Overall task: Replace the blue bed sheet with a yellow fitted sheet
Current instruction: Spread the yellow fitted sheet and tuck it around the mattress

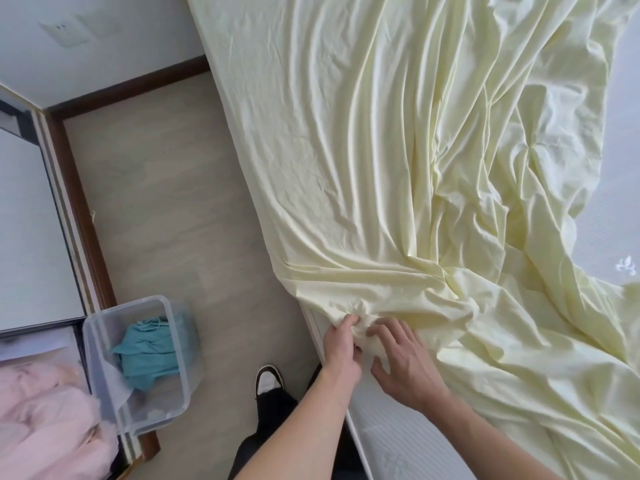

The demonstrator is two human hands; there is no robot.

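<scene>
The pale yellow fitted sheet [398, 161] lies wrinkled over most of the white mattress [408, 441], stretched along the bed's left edge and bunched toward the right. At the mattress's left edge my left hand [341, 348] pinches a gathered fold of the sheet's hem. My right hand [403, 358] lies on the sheet beside it, fingers spread, fingertips touching the same fold. The blue sheet [149, 351] sits crumpled in a clear plastic bin [104, 327] on the floor to the left.
Bare mattress [616, 168] shows at the right edge. A narrow strip of floor [166, 209] runs between the bed and a wall with dark skirting. Pink bedding [41, 420] lies in a low drawer at bottom left. My shoe [268, 375] stands beside the bed.
</scene>
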